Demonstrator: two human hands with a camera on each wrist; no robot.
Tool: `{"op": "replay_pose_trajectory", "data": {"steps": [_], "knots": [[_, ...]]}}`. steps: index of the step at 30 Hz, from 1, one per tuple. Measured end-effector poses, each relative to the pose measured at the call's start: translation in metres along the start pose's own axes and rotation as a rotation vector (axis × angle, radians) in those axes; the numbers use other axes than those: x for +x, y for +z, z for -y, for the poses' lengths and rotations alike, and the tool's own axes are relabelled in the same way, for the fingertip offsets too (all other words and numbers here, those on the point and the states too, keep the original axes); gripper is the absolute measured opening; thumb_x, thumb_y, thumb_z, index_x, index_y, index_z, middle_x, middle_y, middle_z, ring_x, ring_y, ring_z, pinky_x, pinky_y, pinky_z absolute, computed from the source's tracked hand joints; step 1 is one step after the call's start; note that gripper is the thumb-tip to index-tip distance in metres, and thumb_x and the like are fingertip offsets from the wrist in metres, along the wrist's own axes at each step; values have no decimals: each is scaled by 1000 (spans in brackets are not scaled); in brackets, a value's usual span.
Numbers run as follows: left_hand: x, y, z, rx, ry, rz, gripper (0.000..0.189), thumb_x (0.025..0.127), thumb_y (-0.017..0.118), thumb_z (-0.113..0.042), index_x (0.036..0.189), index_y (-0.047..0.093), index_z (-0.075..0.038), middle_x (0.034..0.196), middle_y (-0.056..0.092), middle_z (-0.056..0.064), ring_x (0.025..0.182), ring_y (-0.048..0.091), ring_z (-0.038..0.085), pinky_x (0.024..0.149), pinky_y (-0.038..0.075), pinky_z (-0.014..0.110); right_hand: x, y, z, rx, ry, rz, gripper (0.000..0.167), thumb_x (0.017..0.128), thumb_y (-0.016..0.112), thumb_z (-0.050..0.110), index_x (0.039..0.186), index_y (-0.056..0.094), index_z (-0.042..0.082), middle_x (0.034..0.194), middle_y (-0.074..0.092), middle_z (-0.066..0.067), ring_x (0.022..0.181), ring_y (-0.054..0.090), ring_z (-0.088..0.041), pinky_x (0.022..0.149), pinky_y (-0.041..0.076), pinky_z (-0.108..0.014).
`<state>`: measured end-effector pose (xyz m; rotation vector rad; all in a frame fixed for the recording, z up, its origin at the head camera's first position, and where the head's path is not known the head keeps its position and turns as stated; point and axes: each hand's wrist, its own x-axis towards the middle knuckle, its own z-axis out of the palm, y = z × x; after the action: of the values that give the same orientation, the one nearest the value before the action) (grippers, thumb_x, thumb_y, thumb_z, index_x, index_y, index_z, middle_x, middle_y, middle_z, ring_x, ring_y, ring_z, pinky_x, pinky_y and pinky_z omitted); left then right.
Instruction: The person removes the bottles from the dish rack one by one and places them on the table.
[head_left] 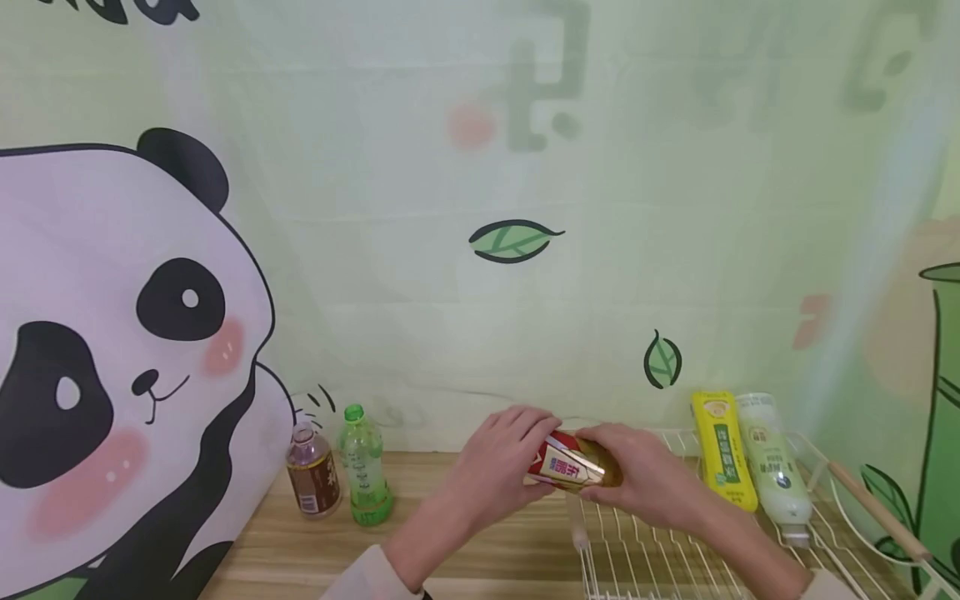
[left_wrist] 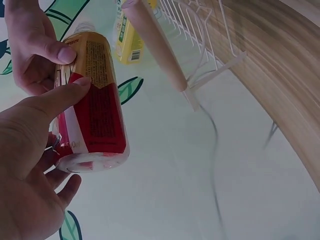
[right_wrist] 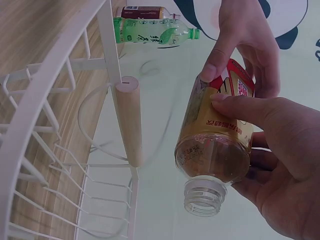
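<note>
Both hands hold one clear plastic bottle with a red and gold label, tilted on its side above the counter at the left end of the wire basket. My left hand grips the bottom end, thumb across the label in the left wrist view. Around the neck end curls my right hand, its thumb pressing the gold part of the label. The bottle's neck is uncapped, its threads bare in the right wrist view. No liquid shows inside the clear part.
Left on the wooden counter stand a brown-labelled bottle and a green bottle. A white wire basket with wooden handles holds a yellow package and a white bottle. Behind hangs a panda-print backdrop.
</note>
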<state>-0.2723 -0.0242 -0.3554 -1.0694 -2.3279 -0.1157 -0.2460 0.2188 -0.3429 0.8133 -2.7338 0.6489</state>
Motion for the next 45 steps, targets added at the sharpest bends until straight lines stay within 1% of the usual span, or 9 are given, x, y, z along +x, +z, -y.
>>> {"op": "replay_pose_trajectory", "data": {"steps": [5, 11, 14, 17, 23, 31, 35, 39, 45], "knots": [[-1, 4, -1, 37, -3, 15, 80, 82, 90, -52, 146, 58, -15, 141, 61, -4, 133, 54, 17, 114, 47, 36, 1, 4, -1, 9, -8, 3, 63, 86, 91, 31, 138, 64, 7, 125, 71, -2, 101, 65, -11, 86, 61, -32], [-2, 9, 0, 52, -13, 4, 78, 81, 91, -53, 142, 60, -16, 136, 63, -5, 128, 57, 16, 111, 49, 35, 1, 10, -5, 27, -20, -22, 62, 85, 92, 32, 135, 65, 8, 124, 71, -2, 100, 65, -11, 84, 61, -29], [-3, 10, 2, 55, -21, -10, 77, 80, 91, -53, 140, 61, -16, 134, 64, -5, 126, 58, 16, 110, 50, 35, 2, 14, -7, 7, -27, -41, 63, 86, 91, 33, 137, 63, 8, 126, 70, -3, 100, 65, -12, 83, 60, -28], [-4, 11, 4, 57, -35, -12, 76, 79, 92, -54, 138, 62, -16, 133, 64, -5, 125, 59, 16, 108, 51, 35, 1, 17, -7, -25, -19, -59, 65, 86, 91, 33, 139, 62, 8, 131, 69, -4, 105, 65, -15, 85, 61, -32], [-7, 14, 8, 42, -64, 29, 76, 80, 88, -60, 137, 61, -16, 131, 64, -5, 121, 60, 15, 104, 53, 33, -2, 20, -8, -80, -31, -77, 69, 84, 93, 29, 141, 60, 8, 136, 66, -4, 115, 65, -20, 95, 61, -43], [-9, 17, 7, 38, -56, 90, 78, 82, 84, -65, 137, 60, -16, 127, 63, -5, 113, 60, 14, 95, 55, 31, -4, 20, -10, -96, -38, -56, 65, 83, 93, 28, 137, 62, 10, 131, 68, -2, 107, 66, -16, 90, 62, -39], [-9, 18, 5, 24, -36, 131, 81, 82, 82, -67, 141, 58, -17, 128, 62, -4, 113, 58, 14, 94, 55, 32, -5, 22, -10, -77, -22, -22, 64, 83, 93, 30, 137, 63, 12, 129, 69, 0, 104, 65, -13, 88, 61, -38], [-10, 19, 2, 12, -23, 145, 81, 82, 83, -66, 142, 57, -17, 128, 61, -4, 111, 57, 13, 93, 55, 31, -5, 24, -9, -58, -26, 6, 63, 84, 92, 34, 137, 64, 13, 128, 69, 1, 102, 64, -11, 87, 61, -36], [-12, 22, 0, -7, -40, 168, 83, 82, 85, -63, 144, 56, -15, 127, 62, -3, 110, 58, 13, 95, 55, 31, -6, 29, -8, -59, -43, -4, 63, 84, 93, 32, 135, 64, 11, 128, 69, 0, 101, 64, -12, 85, 61, -36]]}}
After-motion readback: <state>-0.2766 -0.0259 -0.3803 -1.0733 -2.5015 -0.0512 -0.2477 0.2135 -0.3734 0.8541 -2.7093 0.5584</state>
